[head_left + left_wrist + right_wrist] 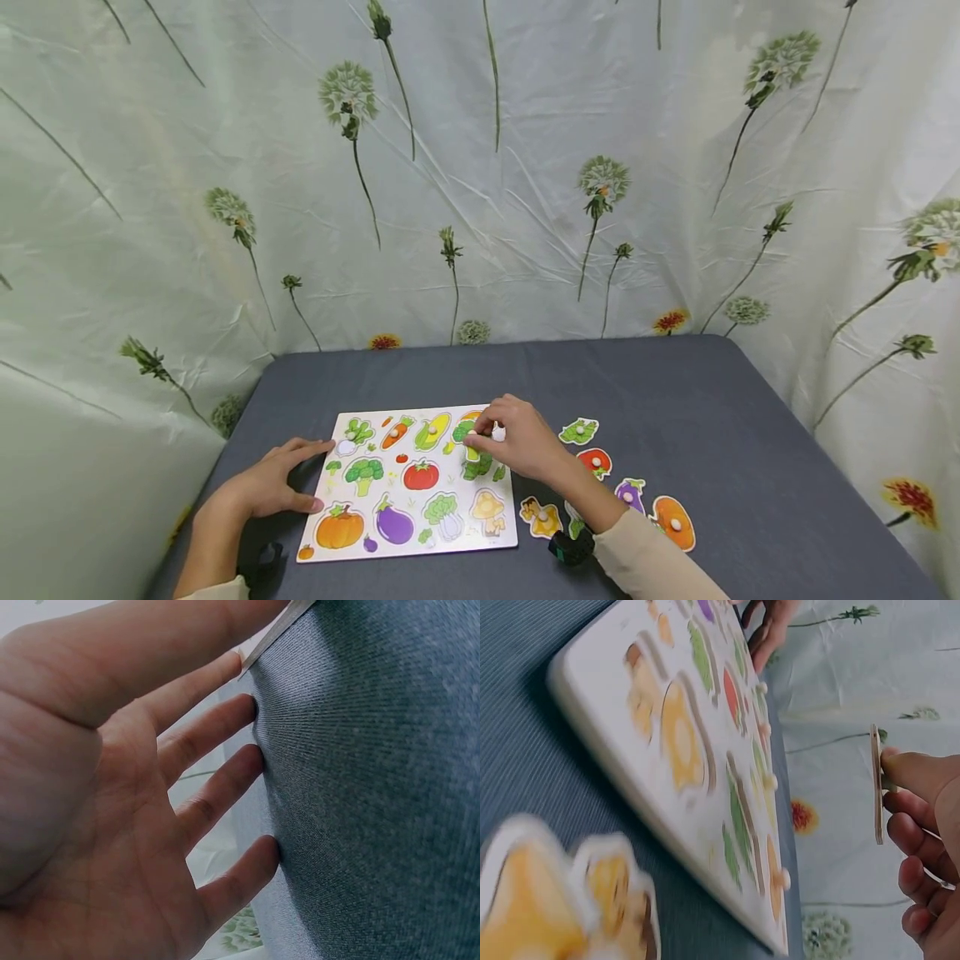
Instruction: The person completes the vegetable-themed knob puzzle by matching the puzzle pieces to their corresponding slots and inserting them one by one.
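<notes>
A white wooden puzzle board [392,479] printed with vegetables lies on the table. My right hand [521,437] pinches a flat broccoli piece [465,432] over the board's upper right part. In the right wrist view the piece [878,784] is seen edge-on, raised off the board, between thumb and fingers. My left hand [277,481] is at the board's left edge, fingers spread, the index fingertip and thumb touching the edge. In the left wrist view the other fingertips of this hand [127,795] rest on the cloth. A carrot piece [396,432] and a corn piece [432,432] sit in the top row.
Right of the board lie loose pieces: a green one [579,431], a tomato [595,462], an eggplant [630,493], a pumpkin [675,523] and a yellow mushroom [542,518]. My right forearm partly covers another green-and-white piece [575,521]. A dandelion-print curtain [517,217] hangs behind the dark table [750,467].
</notes>
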Motion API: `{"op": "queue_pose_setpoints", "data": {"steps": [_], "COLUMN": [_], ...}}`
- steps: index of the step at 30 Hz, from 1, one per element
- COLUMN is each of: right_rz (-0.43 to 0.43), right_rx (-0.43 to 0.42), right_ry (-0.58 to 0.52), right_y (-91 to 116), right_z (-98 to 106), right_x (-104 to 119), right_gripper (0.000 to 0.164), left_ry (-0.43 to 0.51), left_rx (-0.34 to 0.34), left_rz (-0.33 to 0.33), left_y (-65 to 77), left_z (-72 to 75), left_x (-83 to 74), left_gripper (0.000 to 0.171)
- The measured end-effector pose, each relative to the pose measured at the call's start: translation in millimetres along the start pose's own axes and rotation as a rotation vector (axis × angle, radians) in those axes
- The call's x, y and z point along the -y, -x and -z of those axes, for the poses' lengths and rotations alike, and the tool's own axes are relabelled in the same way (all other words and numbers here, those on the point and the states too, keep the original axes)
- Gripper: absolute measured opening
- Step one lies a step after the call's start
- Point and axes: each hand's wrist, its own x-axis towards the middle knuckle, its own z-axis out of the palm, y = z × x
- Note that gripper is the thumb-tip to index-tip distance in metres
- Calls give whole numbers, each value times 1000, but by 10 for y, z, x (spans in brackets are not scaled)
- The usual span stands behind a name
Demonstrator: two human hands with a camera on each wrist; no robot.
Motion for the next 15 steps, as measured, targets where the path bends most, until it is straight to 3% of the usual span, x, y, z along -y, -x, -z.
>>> {"op": "queue_pose_setpoints", "data": {"steps": [15], "right_rz": [50], "right_rx": [2], "right_ry": [-59], "right_y": [-268], "right_z": [-386], "right_x": [269], "right_gripper": [17], "left_ry": [1], "left_rx": [-11], "left_rz": [0], "left_y": [2], "left_z": [0], "left_x": [-10], "left_gripper": [99]}}
